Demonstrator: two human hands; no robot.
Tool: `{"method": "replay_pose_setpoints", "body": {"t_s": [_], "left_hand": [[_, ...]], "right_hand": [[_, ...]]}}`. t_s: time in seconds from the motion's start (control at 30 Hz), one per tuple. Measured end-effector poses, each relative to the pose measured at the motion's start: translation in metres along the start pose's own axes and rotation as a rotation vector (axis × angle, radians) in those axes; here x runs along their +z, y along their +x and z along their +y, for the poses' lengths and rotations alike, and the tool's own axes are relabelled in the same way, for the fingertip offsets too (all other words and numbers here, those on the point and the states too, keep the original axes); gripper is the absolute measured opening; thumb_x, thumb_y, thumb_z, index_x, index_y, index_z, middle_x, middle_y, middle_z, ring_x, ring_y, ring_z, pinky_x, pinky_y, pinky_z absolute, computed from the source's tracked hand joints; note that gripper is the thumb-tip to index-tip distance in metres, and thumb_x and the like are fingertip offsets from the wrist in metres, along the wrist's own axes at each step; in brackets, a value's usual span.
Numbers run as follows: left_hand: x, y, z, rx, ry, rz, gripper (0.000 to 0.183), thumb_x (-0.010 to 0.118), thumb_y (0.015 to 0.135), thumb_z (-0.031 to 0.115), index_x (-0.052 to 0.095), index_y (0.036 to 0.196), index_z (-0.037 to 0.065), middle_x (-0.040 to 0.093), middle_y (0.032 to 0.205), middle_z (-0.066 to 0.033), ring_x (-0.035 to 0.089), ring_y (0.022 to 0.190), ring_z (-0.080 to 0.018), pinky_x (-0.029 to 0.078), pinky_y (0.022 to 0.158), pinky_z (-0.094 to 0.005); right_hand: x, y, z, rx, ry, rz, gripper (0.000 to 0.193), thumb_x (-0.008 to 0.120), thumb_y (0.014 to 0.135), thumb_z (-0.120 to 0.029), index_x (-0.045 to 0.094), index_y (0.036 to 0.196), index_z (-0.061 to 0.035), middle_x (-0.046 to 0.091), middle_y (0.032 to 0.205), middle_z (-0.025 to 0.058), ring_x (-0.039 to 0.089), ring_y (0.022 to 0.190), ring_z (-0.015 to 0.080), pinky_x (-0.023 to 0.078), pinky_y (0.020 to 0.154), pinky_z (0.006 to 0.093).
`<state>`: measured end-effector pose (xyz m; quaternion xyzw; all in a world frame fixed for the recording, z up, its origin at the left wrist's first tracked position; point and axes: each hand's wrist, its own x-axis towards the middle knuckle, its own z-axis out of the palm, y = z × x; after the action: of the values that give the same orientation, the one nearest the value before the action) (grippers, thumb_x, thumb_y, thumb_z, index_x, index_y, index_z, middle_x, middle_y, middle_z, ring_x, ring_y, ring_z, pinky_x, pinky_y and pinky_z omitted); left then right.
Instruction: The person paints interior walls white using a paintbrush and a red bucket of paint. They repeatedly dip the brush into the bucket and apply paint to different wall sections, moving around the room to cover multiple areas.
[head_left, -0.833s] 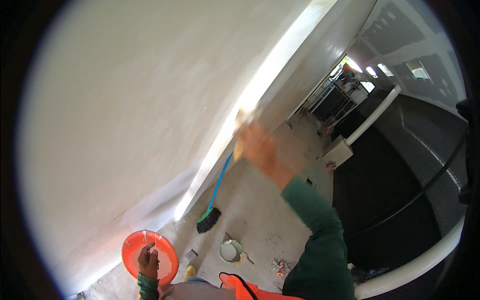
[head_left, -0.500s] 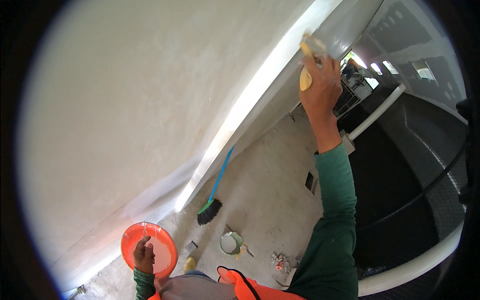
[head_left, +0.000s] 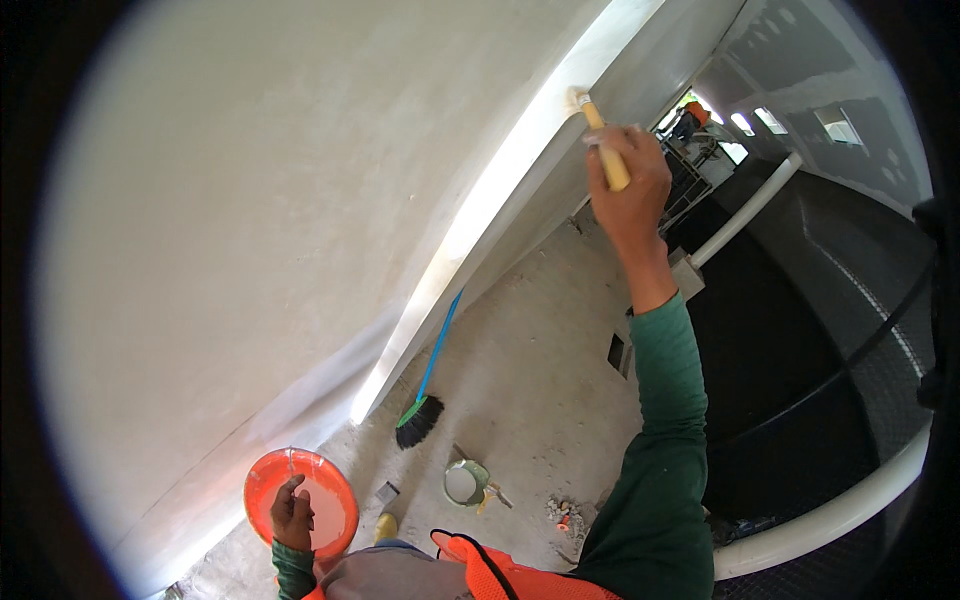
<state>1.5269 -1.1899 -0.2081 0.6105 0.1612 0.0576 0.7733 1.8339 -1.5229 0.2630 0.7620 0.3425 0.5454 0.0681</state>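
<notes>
My right hand point(head_left: 632, 180) is raised and closed around a paintbrush point(head_left: 612, 165) with a pale yellow handle. Its bristle end is at the edge of a bright white strip point(head_left: 520, 135) on the wall corner. Low at the left, my left hand point(head_left: 291, 516) has its fingers curled round the thin handle of an orange-red bucket point(head_left: 262, 480). Pale paint point(head_left: 335, 510) lies inside the bucket. The palm side of the grip is partly hidden.
A blue-handled broom point(head_left: 420, 420) leans on the wall. On the concrete floor stand a paint pot point(head_left: 462, 484) with tools beside it, a small grey block point(head_left: 387, 492) and rubble point(head_left: 565, 515). White pipes point(head_left: 745, 212) and dark netting are at right. Another person point(head_left: 690, 120) is far off.
My right hand has moved left and slightly down with the paintbrush, bringing the bristles to the white strip's edge. My left hand and the bucket have hardly moved.
</notes>
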Motion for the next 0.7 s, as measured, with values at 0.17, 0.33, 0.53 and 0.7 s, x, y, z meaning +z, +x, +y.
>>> {"method": "replay_pose_setpoints", "body": {"t_s": [0.17, 0.33, 0.53, 0.7], "left_hand": [[-0.002, 0.009, -0.023, -0.006, 0.016, 0.043, 0.036, 0.061, 0.099, 0.017, 0.063, 0.131, 0.001, 0.056, 0.07, -0.0008, 0.049, 0.053, -0.0061, 0.04, 0.047, -0.0226], [-0.004, 0.015, -0.034, 0.015, -0.015, 0.031, 0.035, 0.061, 0.099, 0.017, 0.063, 0.131, 0.001, 0.055, 0.07, 0.0003, 0.049, 0.053, -0.0057, 0.04, 0.047, -0.0225], [-0.006, 0.011, -0.018, -0.03, -0.004, 0.041, 0.036, 0.061, 0.1, 0.019, 0.063, 0.131, 0.001, 0.056, 0.071, 0.0003, 0.049, 0.053, -0.0057, 0.04, 0.047, -0.0223], [-0.009, 0.008, -0.011, 0.007, 0.06, 0.06, 0.036, 0.061, 0.1, 0.02, 0.063, 0.131, 0.001, 0.056, 0.07, 0.0003, 0.049, 0.053, -0.0061, 0.041, 0.047, -0.0225]], "right_hand": [[0.012, -0.062, -0.072, 0.011, -0.017, -0.464, 0.019, 0.074, 0.083, -0.006, 0.074, 0.101, -0.0112, 0.062, 0.1, 0.0097, 0.063, 0.098, 0.0298, 0.054, 0.078, 0.0417], [0.003, -0.042, -0.044, -0.044, -0.076, -0.129, 0.017, 0.072, 0.088, -0.018, 0.073, 0.105, -0.0173, 0.064, 0.108, 0.0101, 0.064, 0.102, 0.0319, 0.056, 0.074, 0.0427], [0.099, -0.124, -0.103, 0.19, -0.088, -0.452, 0.035, 0.07, 0.093, -0.038, 0.07, 0.116, -0.0124, 0.065, 0.108, 0.0135, 0.067, 0.094, 0.0308, 0.058, 0.074, 0.0426], [0.189, -0.285, -0.214, 0.027, 0.274, -0.65, 0.021, 0.067, 0.095, -0.027, 0.072, 0.114, -0.0206, 0.062, 0.114, 0.0104, 0.063, 0.106, 0.0321, 0.059, 0.079, 0.0438]]}}
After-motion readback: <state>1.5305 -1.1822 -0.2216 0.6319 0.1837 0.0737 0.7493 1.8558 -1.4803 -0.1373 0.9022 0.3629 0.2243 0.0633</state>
